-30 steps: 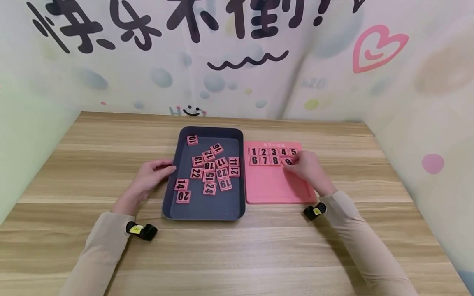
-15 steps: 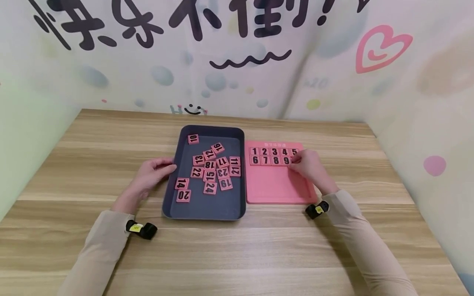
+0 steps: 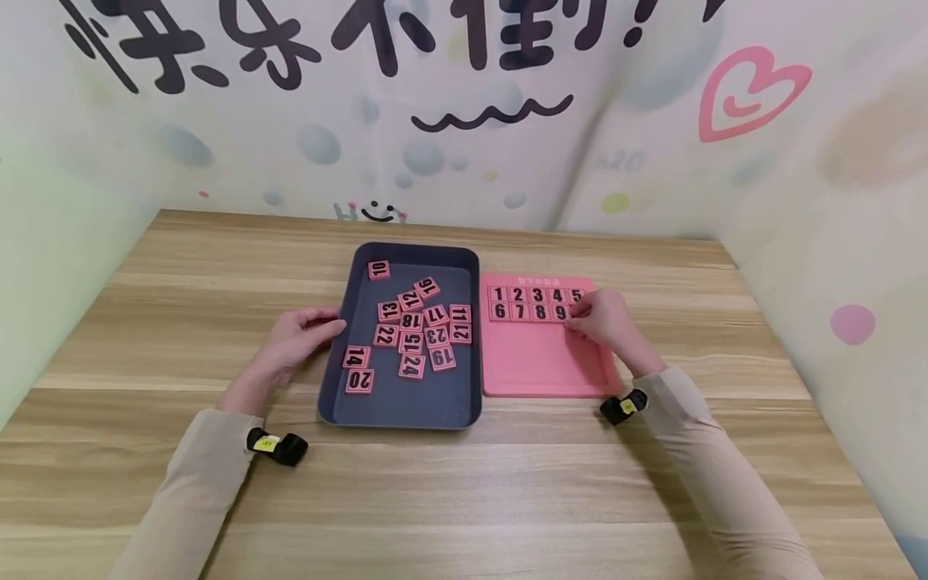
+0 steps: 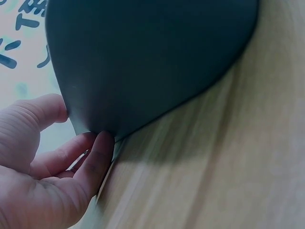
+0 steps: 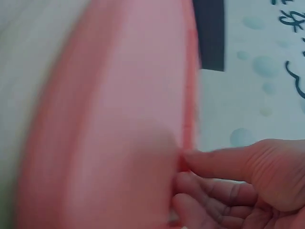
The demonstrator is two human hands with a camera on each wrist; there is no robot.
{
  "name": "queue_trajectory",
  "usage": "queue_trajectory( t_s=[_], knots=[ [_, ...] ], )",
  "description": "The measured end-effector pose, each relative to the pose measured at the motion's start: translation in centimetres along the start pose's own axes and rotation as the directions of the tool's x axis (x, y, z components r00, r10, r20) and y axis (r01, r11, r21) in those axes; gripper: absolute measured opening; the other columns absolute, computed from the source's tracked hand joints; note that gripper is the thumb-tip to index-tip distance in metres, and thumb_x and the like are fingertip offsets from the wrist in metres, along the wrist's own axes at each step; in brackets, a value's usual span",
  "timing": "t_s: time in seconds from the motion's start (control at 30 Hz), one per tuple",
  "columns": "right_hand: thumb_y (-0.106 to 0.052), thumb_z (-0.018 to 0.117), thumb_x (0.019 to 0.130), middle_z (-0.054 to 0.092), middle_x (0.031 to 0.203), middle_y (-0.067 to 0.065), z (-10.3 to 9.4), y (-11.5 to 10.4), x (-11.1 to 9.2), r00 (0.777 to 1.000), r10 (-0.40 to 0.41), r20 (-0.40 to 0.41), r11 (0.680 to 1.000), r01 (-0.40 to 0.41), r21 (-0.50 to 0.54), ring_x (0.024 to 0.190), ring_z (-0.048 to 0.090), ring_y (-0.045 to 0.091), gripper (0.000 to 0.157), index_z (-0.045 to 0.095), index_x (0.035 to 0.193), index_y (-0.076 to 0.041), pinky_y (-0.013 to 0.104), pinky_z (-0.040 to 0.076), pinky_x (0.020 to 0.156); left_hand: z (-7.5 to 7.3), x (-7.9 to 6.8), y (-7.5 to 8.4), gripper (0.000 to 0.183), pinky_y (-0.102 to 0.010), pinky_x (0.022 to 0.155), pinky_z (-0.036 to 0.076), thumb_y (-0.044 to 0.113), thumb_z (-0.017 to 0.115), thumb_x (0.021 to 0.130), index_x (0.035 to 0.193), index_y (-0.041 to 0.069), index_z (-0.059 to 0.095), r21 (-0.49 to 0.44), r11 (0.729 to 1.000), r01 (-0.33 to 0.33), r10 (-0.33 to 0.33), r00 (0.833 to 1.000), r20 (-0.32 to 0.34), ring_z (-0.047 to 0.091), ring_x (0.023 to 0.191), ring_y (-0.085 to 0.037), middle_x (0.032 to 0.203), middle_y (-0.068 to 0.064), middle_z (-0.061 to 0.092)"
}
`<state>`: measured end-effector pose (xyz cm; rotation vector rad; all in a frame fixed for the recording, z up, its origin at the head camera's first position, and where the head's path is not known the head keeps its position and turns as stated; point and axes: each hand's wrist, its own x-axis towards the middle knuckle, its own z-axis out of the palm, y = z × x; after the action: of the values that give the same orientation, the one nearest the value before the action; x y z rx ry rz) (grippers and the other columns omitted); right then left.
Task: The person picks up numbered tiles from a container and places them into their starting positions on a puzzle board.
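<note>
Logging pale backdrop (image 3: 304, 185) with black lettering and pink heart, behind wood-grain table (image 3: 464, 499). Seeing beige sleeves (image 3: 725, 475) on both arms, reaching in from near edge. Locating dark tray (image 3: 391, 412) around table middle, long sides running near to far. Marking pink board (image 3: 540, 362) just beside tray, on right, faint print along far edge. Catching left hand (image 3: 299, 338) gripping tray's left wall, thumb at rim, fingers against outer side. Spotting right hand (image 3: 607, 324) over board's right part, fingers bent, fingertips at right edge of 9 tile (image 3: 560, 312); not managing to tell whether pinching or merely touching. Noting black wrist devices (image 3: 279, 447) with yellow labels, one per arm. Reading number tiles (image 3: 411, 342) 10 through 24 lying loose in tray, mixed order, several sideways or upside down. Reading seated tiles (image 3: 537, 295) on board: 1–5 in far row, 5 partly hidden by right hand; 6–9 in next row.
</note>
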<state>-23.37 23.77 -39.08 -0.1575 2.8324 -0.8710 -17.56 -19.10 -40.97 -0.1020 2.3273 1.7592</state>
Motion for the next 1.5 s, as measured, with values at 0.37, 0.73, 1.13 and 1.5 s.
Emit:
queue_trajectory(
  t_s=[0.37,0.73,1.13,1.5],
  knots=[
    [-0.019,0.071,0.083,0.066,0.094,0.016,-0.4,-5.9,1.5,0.995,-0.091,0.031,0.994,0.093,-0.050,0.081,0.062,0.025,0.030,0.065,0.102,0.004,0.035,0.052,0.070,0.0,0.1,-0.3,0.046,-0.012,0.079,0.046,0.017,0.058,0.093,0.128,-0.011,0.048,0.004,1.000,-0.003,0.003,1.000,-0.008,0.052,0.091,0.001,0.128,-0.028,0.049],
    [-0.014,0.073,0.083,0.063,0.099,0.010,3.8,-13.0,5.5,0.962,-0.255,0.092,0.949,0.231,0.214,0.090,0.059,0.020,0.032,0.064,0.109,0.001,0.029,0.050,0.079,-0.2,0.3,-0.2,0.047,-0.012,0.079,0.046,0.017,0.059,0.093,0.129,-0.011,0.047,-0.008,1.000,-0.003,0.003,1.000,0.003,0.053,0.090,0.003,0.129,-0.029,0.049],
    [-0.014,0.069,0.086,0.063,0.104,0.009,8.4,-17.5,7.7,0.929,-0.323,0.181,0.910,0.252,0.329,0.092,0.059,0.017,0.033,0.062,0.116,-0.001,0.025,0.049,0.076,-0.6,0.3,-0.4,0.046,-0.012,0.079,0.046,0.016,0.058,0.093,0.128,-0.011,0.048,0.008,1.000,0.002,-0.002,1.000,0.010,0.052,0.092,-0.001,0.128,-0.029,0.049],
    [-0.011,0.059,0.092,0.060,0.121,0.007,11.1,-19.5,8.8,0.922,-0.328,0.203,0.918,0.260,0.300,0.106,0.056,0.016,0.033,0.059,0.125,-0.006,0.025,0.047,0.087,-0.6,0.3,-0.3,0.045,-0.013,0.077,0.046,0.014,0.058,0.092,0.126,-0.014,0.049,0.009,0.999,-0.042,0.042,0.999,0.011,0.054,0.086,0.005,0.126,-0.030,0.051]
  ],
)
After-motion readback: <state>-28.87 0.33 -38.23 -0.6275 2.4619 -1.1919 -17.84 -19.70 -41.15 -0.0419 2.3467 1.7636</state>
